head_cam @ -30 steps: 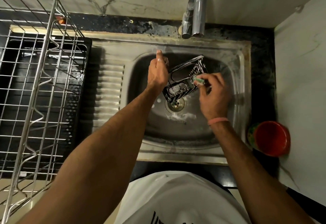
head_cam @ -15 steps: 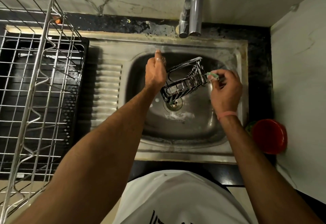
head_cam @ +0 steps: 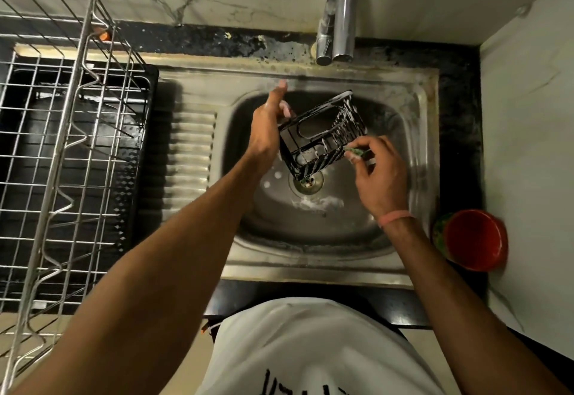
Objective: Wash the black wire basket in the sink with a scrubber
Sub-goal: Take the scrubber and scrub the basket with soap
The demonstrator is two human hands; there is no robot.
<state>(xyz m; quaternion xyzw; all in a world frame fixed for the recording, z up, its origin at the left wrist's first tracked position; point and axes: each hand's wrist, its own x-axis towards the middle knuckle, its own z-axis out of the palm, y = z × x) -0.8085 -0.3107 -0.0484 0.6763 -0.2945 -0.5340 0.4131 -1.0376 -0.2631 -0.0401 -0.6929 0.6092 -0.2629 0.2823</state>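
Observation:
A black wire basket (head_cam: 320,133), streaked with white soap foam, is held tilted over the steel sink (head_cam: 413,133), above the drain (head_cam: 308,181). My left hand (head_cam: 267,127) grips the basket's left edge, with the index finger sticking up. In my right hand (head_cam: 377,174) a small green scrubber (head_cam: 354,153) is pinched between the fingertips, and it touches the basket's lower right side.
The tap (head_cam: 337,12) hangs over the sink's back rim. A steel wire dish rack (head_cam: 62,152) on a black tray fills the left side. At the right, by the white wall, a red bowl (head_cam: 475,239) sits on the dark counter. Foam lies on the sink floor.
My right hand with the scrubber has moved down and a little left along the basket's right side. The basket has tilted slightly in my left hand.

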